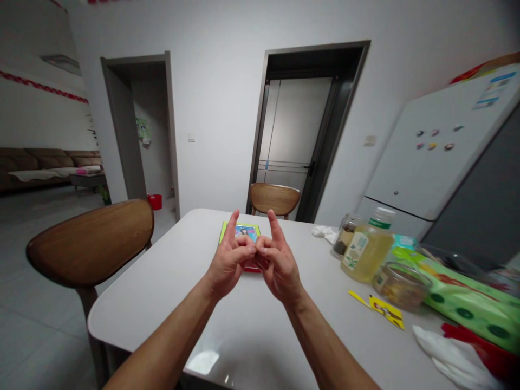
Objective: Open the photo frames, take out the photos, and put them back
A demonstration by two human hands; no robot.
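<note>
Head: two hands (229, 262) (281, 265), one printed panel (248, 231)

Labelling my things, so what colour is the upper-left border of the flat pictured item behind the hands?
The border is yellow-green, best seen in the head view.

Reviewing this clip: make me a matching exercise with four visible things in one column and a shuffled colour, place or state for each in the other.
Things:
1. Left hand
2. Bottle
3. Bucket
4. Flat picture item

Descriptions:
A. Plain red
B. Green-edged, lying on the table, partly hidden behind the hands
C. White-capped, with yellowish liquid inside
D. Index finger raised, close against the right hand

Right pairs: 1-D, 2-C, 3-A, 4-B
</note>
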